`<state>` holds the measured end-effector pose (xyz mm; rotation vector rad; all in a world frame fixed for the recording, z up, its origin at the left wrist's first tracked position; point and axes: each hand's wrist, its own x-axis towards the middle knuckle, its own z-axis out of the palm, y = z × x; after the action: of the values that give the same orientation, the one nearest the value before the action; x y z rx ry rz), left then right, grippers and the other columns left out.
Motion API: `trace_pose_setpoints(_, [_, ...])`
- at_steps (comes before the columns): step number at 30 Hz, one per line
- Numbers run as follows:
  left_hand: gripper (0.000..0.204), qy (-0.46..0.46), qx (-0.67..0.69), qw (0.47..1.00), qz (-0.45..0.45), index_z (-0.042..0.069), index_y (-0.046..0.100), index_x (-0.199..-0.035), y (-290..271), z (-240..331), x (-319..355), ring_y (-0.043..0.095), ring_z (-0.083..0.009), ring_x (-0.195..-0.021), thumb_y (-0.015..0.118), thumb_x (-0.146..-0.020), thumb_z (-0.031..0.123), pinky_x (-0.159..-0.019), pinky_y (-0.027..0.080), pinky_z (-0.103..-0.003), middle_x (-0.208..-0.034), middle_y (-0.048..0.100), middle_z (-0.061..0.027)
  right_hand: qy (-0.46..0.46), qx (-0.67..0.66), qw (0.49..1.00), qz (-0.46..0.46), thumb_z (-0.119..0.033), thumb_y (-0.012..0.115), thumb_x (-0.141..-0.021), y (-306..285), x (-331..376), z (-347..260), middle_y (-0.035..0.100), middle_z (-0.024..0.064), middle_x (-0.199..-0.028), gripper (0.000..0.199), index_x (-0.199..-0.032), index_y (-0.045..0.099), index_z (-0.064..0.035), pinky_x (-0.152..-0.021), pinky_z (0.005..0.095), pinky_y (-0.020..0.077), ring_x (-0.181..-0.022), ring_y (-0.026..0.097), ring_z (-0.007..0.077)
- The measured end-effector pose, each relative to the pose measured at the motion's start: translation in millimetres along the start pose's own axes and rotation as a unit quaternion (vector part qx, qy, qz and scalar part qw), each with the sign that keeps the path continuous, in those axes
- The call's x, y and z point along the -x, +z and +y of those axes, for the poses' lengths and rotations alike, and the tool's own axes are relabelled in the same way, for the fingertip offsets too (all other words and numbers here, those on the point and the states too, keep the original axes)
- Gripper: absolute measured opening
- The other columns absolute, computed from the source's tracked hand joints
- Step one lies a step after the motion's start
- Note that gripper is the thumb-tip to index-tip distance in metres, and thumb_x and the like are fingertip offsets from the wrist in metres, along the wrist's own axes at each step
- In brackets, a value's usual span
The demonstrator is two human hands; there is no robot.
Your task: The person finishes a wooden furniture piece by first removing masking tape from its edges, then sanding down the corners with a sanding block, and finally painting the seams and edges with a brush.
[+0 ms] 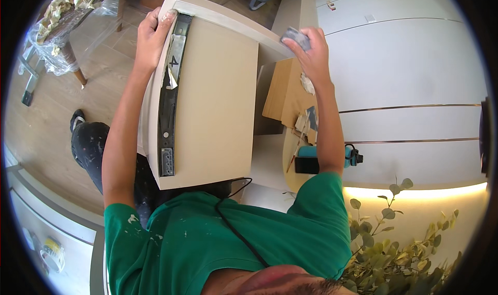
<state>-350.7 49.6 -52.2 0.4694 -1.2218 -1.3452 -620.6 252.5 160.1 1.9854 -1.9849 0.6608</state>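
Cream drawer under a steadying left hand, grey block in the right

Cream-faced and boxy, the drawer (218, 103) stands directly in front of the person, close to the torso, with its lower end over the dark trousers; what bears its weight cannot be made out. The left grip (154, 29) is curled over the drawer's upper left edge, thumb on the face beside the top of a dark metal runner (167, 108). The right grip (314, 50) is closed round a grey block (295, 38), pinched between thumb and fingers just off the drawer's upper right corner; whether block and edge touch is unclear.

I would judge the drawer stiff and fairly heavy, too bulky for one hand to lift, with smooth faces that may slip if dusty. Its outer edges look the soundest hold; the runner's rim could be sharp, and the peeling paper strip (172, 79) on it would tear. The block looks light and easy to pinch. Right of the drawer lie an open cardboard box (277, 95) and a turquoise bottle (307, 151), both well within the right arm's sweep.
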Motion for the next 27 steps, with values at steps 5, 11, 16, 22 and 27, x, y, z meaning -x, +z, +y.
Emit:
trace_pose_setpoints(5, [0.039, 0.018, -0.017, 1.0, -0.003, -0.005, 0.069, -0.113, -1.8, -2.8, -0.1, 0.057, -0.0156, -0.096, 0.065, -0.103, 0.032, -0.09, 0.046, -0.031, -0.103, 0.064, -0.0103, -0.086, -0.008, 0.996, -0.034, -0.041, 0.088, -0.081, 21.7, -41.3, -39.4, 0.062, 0.0054, -0.085, 0.044, -0.094, 0.066, -0.0055, -0.072, 0.0345, 0.0459, -0.084, 0.053, 0.0209])
trace_pose_setpoints(11, [0.04, 0.026, -0.015, 1.0, -0.008, -0.005, 0.069, -0.121, -2.5, -6.3, 0.0, 0.059, -0.0132, -0.098, 0.062, -0.105, 0.031, -0.092, 0.047, -0.03, -0.108, 0.069, -0.0074, -0.011, -0.139, 0.988, 0.068, -0.037, 0.084, -0.088, 3.4, -15.6, -25.1, 0.061, 0.0017, -0.085, 0.038, -0.1, 0.066, -0.0047, -0.073, 0.0299, 0.0467, -0.084, 0.055, 0.0131])
trace_pose_setpoints(16, [0.04, 0.049, -0.076, 0.996, 0.008, -0.005, 0.066, -0.126, -9.7, -13.5, -1.8, 0.058, -0.0105, -0.095, 0.059, -0.108, 0.029, -0.089, 0.048, -0.028, -0.102, 0.068, -0.002, 0.26, -0.265, 0.898, 0.236, -0.033, 0.063, -0.106, -12.5, 105.7, 5.6, 0.058, -0.0049, -0.09, 0.027, -0.11, 0.062, -0.0057, -0.075, 0.0232, 0.0441, -0.085, 0.052, 0.0042])
trace_pose_setpoints(22, [0.044, 0.077, 0.045, 0.996, 0.029, -0.004, 0.067, -0.115, -47.1, 12.8, -35.0, 0.061, -0.0179, -0.103, 0.043, -0.113, 0.033, -0.092, 0.047, -0.034, -0.109, 0.067, -0.0113, 0.408, -0.449, 0.752, 0.256, -0.047, 0.043, -0.112, 61.5, 259.7, -4.4, 0.046, -0.0046, -0.081, 0.041, -0.108, 0.057, -0.0091, -0.064, 0.025, 0.0357, -0.072, 0.042, 0.0069])
trace_pose_setpoints(27, [0.031, 0.193, -0.198, 0.961, 0.0, -0.003, 0.068, -0.114, 29.4, 147.6, -35.1, 0.064, -0.0187, -0.102, 0.054, -0.108, 0.025, -0.094, 0.049, -0.034, -0.105, 0.069, -0.0087, 0.456, -0.556, 0.654, 0.236, -0.049, 0.041, -0.112, 115.5, 307.8, -32.1, 0.042, -0.0047, -0.079, 0.041, -0.107, 0.058, -0.0114, -0.062, 0.0236, 0.0335, -0.071, 0.04, 0.0067])
